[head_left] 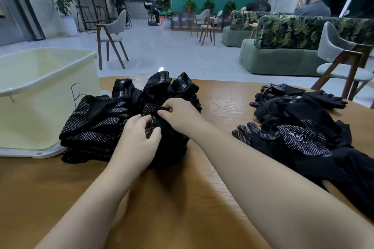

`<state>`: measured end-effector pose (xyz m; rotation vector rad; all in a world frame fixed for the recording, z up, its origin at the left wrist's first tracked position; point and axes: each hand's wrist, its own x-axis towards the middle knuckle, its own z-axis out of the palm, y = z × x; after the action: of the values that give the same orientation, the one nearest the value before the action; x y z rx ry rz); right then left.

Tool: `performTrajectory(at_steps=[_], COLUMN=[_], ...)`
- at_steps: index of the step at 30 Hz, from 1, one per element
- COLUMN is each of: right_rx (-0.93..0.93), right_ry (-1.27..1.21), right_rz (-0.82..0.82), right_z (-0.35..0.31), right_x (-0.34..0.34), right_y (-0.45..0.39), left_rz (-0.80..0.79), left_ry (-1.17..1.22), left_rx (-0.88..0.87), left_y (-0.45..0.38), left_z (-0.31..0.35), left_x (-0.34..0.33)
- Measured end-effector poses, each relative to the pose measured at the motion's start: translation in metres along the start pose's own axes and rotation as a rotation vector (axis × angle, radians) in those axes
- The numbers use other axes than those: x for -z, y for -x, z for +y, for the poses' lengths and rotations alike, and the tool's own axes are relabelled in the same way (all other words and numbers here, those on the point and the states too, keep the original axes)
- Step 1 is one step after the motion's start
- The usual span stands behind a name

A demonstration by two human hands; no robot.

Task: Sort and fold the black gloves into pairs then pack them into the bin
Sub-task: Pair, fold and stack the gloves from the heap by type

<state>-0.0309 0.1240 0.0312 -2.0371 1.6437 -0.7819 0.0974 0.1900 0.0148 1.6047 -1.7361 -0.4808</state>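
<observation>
A folded black glove with white grip dots [152, 116] lies on a heap of folded gloves at the table's middle. My left hand [137, 139] grips its near side, fingers curled over the dotted fabric. My right hand [180, 115] pinches its far edge between thumb and fingers. A flat stack of folded dotted gloves [93, 127] sits just left of my hands. Several rolled gloves with labelled cuffs [162, 87] stand behind. A loose pile of unsorted black gloves [299, 127] spreads over the right side. The pale yellow bin [30, 91] stands at the left.
The round wooden table [182, 198] runs under my forearms, its far edge just behind the gloves. A grey chair [342, 60] stands past the table's right edge, another [113, 34] beyond the bin. Green sofas and several people are farther back.
</observation>
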Motion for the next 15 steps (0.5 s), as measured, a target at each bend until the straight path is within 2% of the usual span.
performTrajectory(at_steps=[3,6,9,12,15], right_rx=[-0.038,-0.142,-0.151,-0.154,-0.146], right_ry=[0.073,0.064,0.083,0.028,-0.029], right_rz=[-0.028,-0.03,-0.007,0.081,0.096], right_z=[-0.001,0.001,0.002,0.012,0.025], right_x=[-0.009,-0.016,-0.02,-0.016,-0.006], right_y=[-0.003,-0.003,-0.002,0.006,0.027], left_rz=[-0.008,0.028,-0.025,-0.103,-0.144], left_ry=[-0.116,-0.253,-0.303,-0.355,-0.401], left_rx=[-0.025,-0.18,-0.29,-0.313,-0.319], left_y=[0.006,0.011,0.015,0.017,0.015], left_z=[-0.007,-0.01,-0.01,-0.012,-0.017], left_x=[-0.002,-0.007,-0.01,-0.008,-0.006])
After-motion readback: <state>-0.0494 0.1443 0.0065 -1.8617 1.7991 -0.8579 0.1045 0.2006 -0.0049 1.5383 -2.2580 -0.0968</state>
